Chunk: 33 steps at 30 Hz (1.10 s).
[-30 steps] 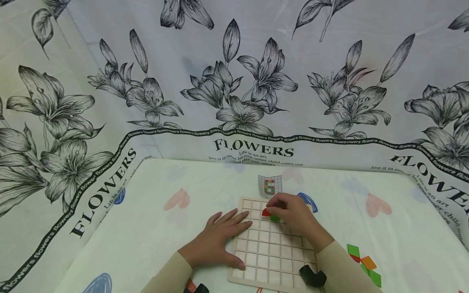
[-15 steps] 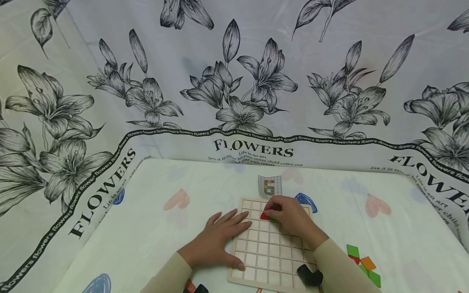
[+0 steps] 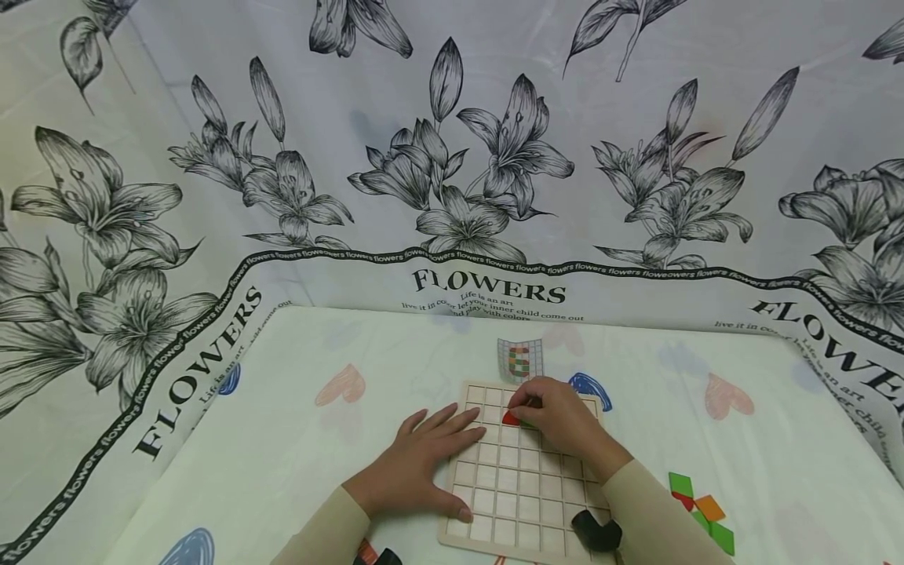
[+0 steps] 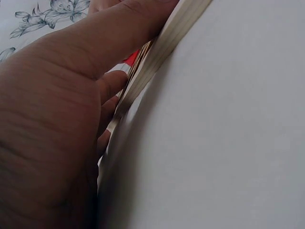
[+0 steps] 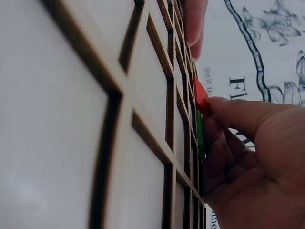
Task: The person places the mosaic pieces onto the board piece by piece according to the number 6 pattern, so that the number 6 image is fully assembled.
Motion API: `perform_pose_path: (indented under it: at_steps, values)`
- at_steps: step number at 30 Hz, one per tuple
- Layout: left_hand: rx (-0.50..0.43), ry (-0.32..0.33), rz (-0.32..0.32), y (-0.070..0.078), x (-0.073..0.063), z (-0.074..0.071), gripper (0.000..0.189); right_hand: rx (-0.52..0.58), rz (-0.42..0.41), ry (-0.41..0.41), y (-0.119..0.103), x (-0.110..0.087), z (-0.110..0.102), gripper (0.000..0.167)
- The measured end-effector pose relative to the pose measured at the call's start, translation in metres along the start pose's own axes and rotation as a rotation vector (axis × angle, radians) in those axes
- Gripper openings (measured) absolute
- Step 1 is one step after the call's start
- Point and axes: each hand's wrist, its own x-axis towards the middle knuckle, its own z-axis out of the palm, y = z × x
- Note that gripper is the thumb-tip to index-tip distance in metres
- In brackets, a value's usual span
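My left hand [image 3: 413, 467] rests with fingers spread over the left edge of a wooden grid board [image 3: 507, 477]. In the left wrist view its thumb [image 4: 128, 31] lies along the board's side. Near the board's far side, my right hand [image 3: 568, 416] pinches a red tile [image 5: 200, 94] with thumb and fingers. The red tile [image 3: 510, 418] sits tilted, partly over a grid cell. Right beside it a green tile [image 5: 199, 133] is in the grid, mostly hidden by my right hand in the head view.
Behind the board stands a small pattern card [image 3: 519, 359] with a coloured grid design. Several loose tiles lie to the right, among them an orange tile [image 3: 709, 507] and a green tile [image 3: 680, 482]. A white printed cloth [image 3: 297, 424] covers the table.
My right hand has shifted slightly down and left with the red tile, then held nearly still over the last half second. The left hand stays in place.
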Motion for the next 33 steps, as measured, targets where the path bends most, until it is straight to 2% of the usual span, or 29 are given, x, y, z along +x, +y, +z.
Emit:
perform_pose_path:
  at_steps: [12,19,25,33]
  values:
    - [0.008,-0.003,-0.004,0.0,0.002,0.002,0.112,0.074,0.04,0.015,-0.001,-0.001,-0.003,0.004]
    - [-0.011,-0.01,-0.011,-0.001,0.002,0.002,0.112,0.147,0.075,0.017,-0.003,-0.002,-0.004,0.021]
    - [-0.018,-0.007,-0.011,-0.001,0.001,0.002,0.112,0.253,0.128,0.034,-0.003,-0.006,-0.009,0.038]
    - [-0.014,-0.01,-0.018,0.001,0.001,0.001,0.112,0.335,0.103,0.047,-0.004,-0.011,-0.022,0.042]
